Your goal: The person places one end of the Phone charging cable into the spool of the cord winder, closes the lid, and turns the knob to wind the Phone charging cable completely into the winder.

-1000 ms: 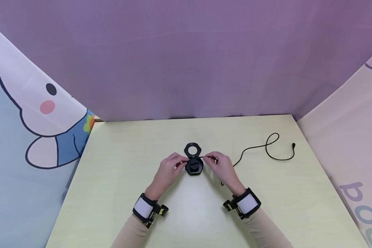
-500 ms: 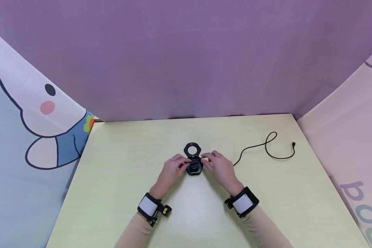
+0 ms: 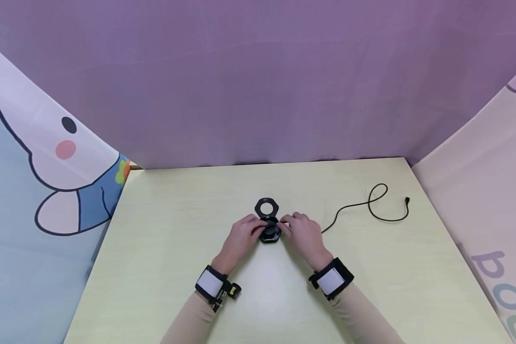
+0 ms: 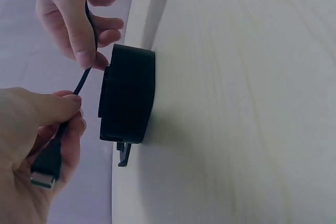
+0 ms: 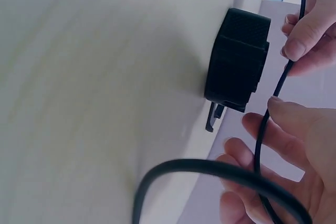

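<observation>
A black hexagonal case (image 3: 270, 237) stands on the table, its lid (image 3: 257, 209) with a round hole folded back behind it. Just above the case, a short stretch of black cable (image 4: 80, 84) runs between the two hands. My left hand (image 3: 239, 237) pinches the cable between thumb and fingers close to its metal-tipped plug (image 4: 47, 166). Opposite, my right hand (image 3: 304, 236) pinches the same cable with thumb and forefinger, the other fingers loosely bent. From there the cable (image 5: 210, 166) loops away under the right hand. The fingertips overlap the case's rim in the head view.
The cable's far part (image 3: 348, 205) lies on the right of the pale table (image 3: 176, 200), with one loop and a second plug (image 3: 407, 200). A purple cloth (image 3: 258, 95) hangs behind, and printed cloths flank both sides. Both wrists wear strapped cameras.
Both hands have drawn closer together over the case, the left moving right and slightly down. The stretch of cable between them has shortened in view and come nearer the case's middle.
</observation>
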The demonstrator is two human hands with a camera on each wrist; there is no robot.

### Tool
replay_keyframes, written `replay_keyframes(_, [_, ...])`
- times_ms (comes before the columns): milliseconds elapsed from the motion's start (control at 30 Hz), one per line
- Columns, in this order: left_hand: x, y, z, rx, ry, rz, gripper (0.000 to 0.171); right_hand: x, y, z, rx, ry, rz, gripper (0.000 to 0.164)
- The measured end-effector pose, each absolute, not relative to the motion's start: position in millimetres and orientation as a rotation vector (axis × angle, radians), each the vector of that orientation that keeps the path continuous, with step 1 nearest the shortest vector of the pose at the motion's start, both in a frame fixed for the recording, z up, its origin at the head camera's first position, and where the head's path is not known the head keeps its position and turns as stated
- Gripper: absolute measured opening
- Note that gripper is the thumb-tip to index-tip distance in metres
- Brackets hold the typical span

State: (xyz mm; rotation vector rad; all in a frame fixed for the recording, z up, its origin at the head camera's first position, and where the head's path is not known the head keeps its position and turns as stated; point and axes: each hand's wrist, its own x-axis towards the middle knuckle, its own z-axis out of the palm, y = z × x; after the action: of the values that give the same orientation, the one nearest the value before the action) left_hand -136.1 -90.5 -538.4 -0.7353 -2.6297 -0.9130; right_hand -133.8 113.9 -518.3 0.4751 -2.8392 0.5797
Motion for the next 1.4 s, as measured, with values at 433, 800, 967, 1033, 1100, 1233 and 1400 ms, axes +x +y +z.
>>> replay_keyframes(433, [-137.6, -88.2, -538.7, -0.764, -2.667, -0.891, 0.012, -138.2, 117.3, -524.9, 0.391, -2.899, 0.699, 0.02])
replay_keyframes(800, [-137.1, -86.6, -540.9, -0.744, -2.727, -0.855, 0.012, -140.7, 114.9, -522.6, 0.373, -2.94, 0.711, 0.018])
replay_keyframes(967, [-136.6, -85.6, -539.4, -0.742, -2.744, -0.849, 0.012, -142.5, 112.2, -518.3, 0.373, -2.975, 0.7, 0.017])
replay_keyframes(1033, [-136.2, -85.0, -538.0, -0.748, -2.749, -0.845, 0.013, -143.1, 110.7, -516.7, 0.377, -2.983, 0.698, 0.017])
replay_keyframes(1100, [-135.5, -83.6, -536.2, -0.75, -2.755, -0.841, 0.013, -143.6, 109.3, -514.8, 0.389, -2.979, 0.692, 0.017])
replay_keyframes(1233, [-133.4, -80.1, -534.0, -0.762, -2.772, -0.805, 0.014, -144.0, 107.0, -514.0, 0.422, -2.957, 0.659, 0.017])
replay_keyframes(1400, [-131.8, -76.8, -534.5, -0.8, -2.795, -0.711, 0.013, -143.3, 105.7, -515.7, 0.433, -2.949, 0.662, 0.022])
